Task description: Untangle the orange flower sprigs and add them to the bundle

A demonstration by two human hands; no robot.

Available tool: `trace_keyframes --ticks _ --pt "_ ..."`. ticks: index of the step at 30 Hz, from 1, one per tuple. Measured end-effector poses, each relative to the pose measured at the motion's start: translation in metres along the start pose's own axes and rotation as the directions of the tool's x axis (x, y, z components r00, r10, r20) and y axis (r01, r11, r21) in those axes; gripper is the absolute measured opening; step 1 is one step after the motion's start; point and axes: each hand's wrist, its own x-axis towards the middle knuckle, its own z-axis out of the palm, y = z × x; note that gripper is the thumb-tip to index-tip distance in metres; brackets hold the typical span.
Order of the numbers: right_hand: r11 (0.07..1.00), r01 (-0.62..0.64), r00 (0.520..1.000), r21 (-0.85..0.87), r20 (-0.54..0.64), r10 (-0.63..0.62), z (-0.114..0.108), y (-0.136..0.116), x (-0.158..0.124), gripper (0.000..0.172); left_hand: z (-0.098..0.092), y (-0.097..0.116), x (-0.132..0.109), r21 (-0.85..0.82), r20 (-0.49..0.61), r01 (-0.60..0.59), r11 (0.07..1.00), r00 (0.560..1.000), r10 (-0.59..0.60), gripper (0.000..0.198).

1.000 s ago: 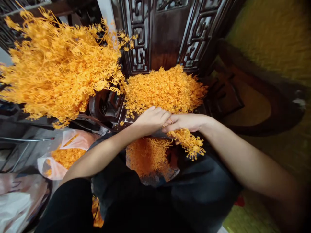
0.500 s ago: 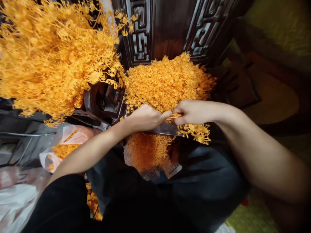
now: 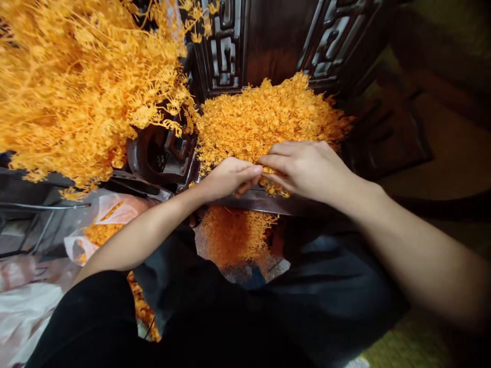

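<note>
My left hand (image 3: 235, 178) is closed in a pinch, thumb against the fingers, at the front edge of the dark wooden seat. My right hand (image 3: 307, 166) reaches over from the right, its fingertips meeting the left thumb. Between and under the fingertips shows a small orange artificial flower sprig (image 3: 275, 188); its stem is mostly hidden by the fingers. Just behind both hands lies a dense heap of orange artificial flower sprigs (image 3: 264, 117) on the seat.
A larger bunch of orange sprigs (image 3: 88, 92) rises at the left. Carved dark wood (image 3: 274, 41) stands behind the heap. More orange sprigs (image 3: 233, 235) sit below the seat edge, between my knees. Plastic bags (image 3: 111, 209) lie on the floor at left.
My right hand has turned over and shifted its fingers onto the left fingertips. The sprig that stuck out below the right hand now shows closer to the left hand.
</note>
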Motion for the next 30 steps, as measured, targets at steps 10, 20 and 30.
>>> trace_keyframes --ticks 10,20,30 --pt "0.864 0.429 0.875 -0.262 -0.117 -0.47 0.016 -0.015 0.012 0.034 -0.017 -0.016 -0.01 -0.408 0.377 0.418 0.812 0.887 -0.267 0.012" --pt "0.982 0.183 0.967 0.053 -0.191 -0.17 0.012 0.005 0.014 0.066 0.006 -0.033 -0.013 -0.512 0.061 0.234 0.826 0.97 -0.237 0.02" --pt "0.904 -0.239 0.931 0.354 -0.18 0.317 0.017 -0.014 0.014 0.074 0.021 -0.028 -0.013 -0.19 -0.225 0.108 0.976 0.963 -0.15 0.03"
